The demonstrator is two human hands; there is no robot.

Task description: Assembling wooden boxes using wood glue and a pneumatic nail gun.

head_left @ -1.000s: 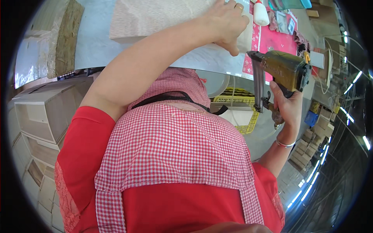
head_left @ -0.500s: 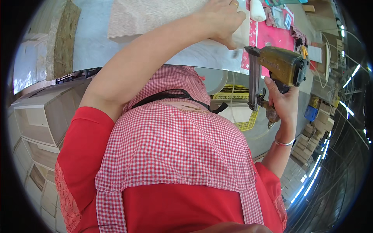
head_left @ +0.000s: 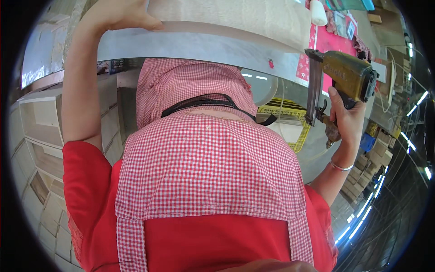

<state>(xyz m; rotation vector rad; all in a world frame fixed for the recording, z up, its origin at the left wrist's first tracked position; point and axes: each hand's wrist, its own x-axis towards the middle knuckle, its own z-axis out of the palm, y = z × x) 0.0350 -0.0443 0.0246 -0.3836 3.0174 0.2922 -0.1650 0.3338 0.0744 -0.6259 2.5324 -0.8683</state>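
Note:
A pale wooden box or panel lies on the metal-topped workbench, its long near side facing me. My left hand is at the box's left end, with the thumb pressed along the near edge; the upper frame edge cuts off part of the hand. In my right hand is a brass-coloured pneumatic nail gun, held by its grip. The gun's nose points left, close to the box's right end, and its long dark magazine hangs downward. An air fitting shows at the bottom of the grip.
A pink patterned cloth covers the bench's right part, with a white roll on it. Below the bench stands a yellow crate. Wooden cabinets are stacked at left, and stacked wood pieces at right.
My left hand has gone from the box's right end to its left end. Box and nail gun both sit farther right in the view; the right hand keeps its hold.

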